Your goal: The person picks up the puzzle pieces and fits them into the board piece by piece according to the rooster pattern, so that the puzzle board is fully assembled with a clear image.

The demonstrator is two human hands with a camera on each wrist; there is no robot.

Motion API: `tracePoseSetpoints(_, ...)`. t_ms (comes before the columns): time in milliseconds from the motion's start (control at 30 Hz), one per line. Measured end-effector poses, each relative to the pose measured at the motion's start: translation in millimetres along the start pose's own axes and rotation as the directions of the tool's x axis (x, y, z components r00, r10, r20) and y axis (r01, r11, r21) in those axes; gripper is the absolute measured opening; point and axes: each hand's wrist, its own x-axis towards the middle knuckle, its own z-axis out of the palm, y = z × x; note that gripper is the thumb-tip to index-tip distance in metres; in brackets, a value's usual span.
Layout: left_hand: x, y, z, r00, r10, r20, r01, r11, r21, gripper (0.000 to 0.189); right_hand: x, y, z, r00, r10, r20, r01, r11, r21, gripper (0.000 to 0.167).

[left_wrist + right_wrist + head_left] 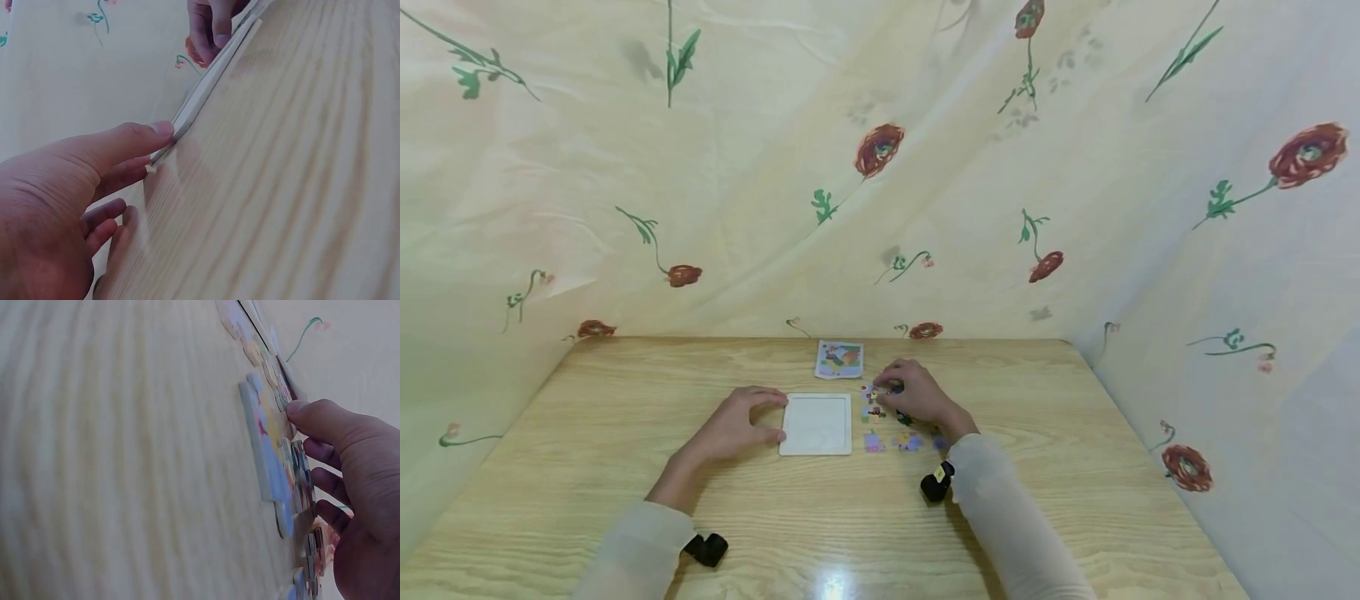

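A square white puzzle tray (816,425) with a raised rim lies flat on the table. My left hand (741,425) holds its left side, fingers at the far corner and thumb at the near one. In the left wrist view, the thumb rests on the white rim (203,90). My right hand (917,396) is just right of the tray among the jigsaw pieces (874,412). Its thumb and fingers curl over a small piece, partly hidden by the hand. In the right wrist view, the thumb tip meets a piece edge, and stacked jigsaw pieces (300,475) stand beside the fingers.
Behind the tray lies a picture card (839,360) with a colourful printed scene. More purple and yellow pieces (906,442) lie nearer the right wrist. A flowered cloth (760,167) hangs behind the wooden table (820,525) and along its sides.
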Motion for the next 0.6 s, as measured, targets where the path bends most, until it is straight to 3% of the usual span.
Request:
tracePoseSetpoints(367,-3.6,3.4,0.5,1.0,-0.016,-0.003,0.016,0.999,-0.035,0.048,1.6,0.9,2.4,0.998,0.03,-0.047,-0.029,0.999,0.019,0.017)
tracePoseSetpoints(600,-4.0,-0.7,1.6,1.0,-0.013,-0.01,0.013,1.0,-0.024,0.048,-1.2,-3.9,4.1,0.997,0.043,-0.068,-0.036,0.995,0.094,0.019)
